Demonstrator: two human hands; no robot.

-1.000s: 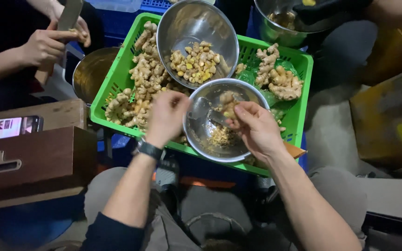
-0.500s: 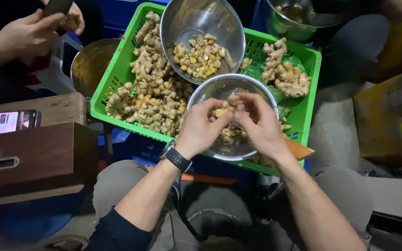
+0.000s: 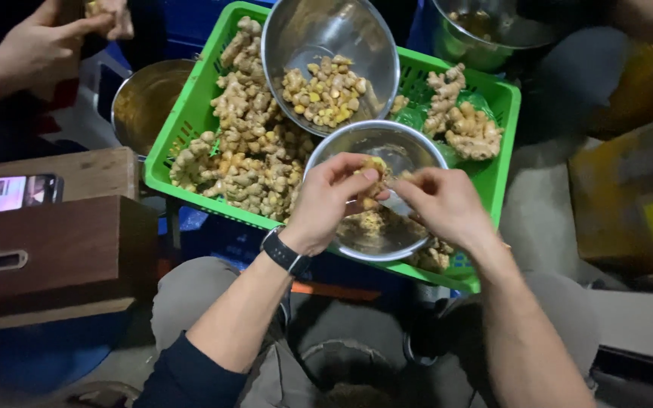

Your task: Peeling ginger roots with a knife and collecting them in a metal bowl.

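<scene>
Since 0.5 s ago both hands sit steady over bowl (image 3: pixel 376 219) | left hand (image 3: pixel 326 200) pinches ginger piece (image 3: pixel 374 168), thumb on top | right hand (image 3: pixel 444 204) fingertips pressed to its right end | I read piece lying crosswise between them.

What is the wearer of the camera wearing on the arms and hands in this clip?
Both hands are bare, with no gloves or rings that can be seen. The left hand has a black wristwatch with a dark band on its wrist, and a dark navy sleeve is pushed up near the elbow. The right hand and its forearm are uncovered, with no sleeve in view.
</scene>
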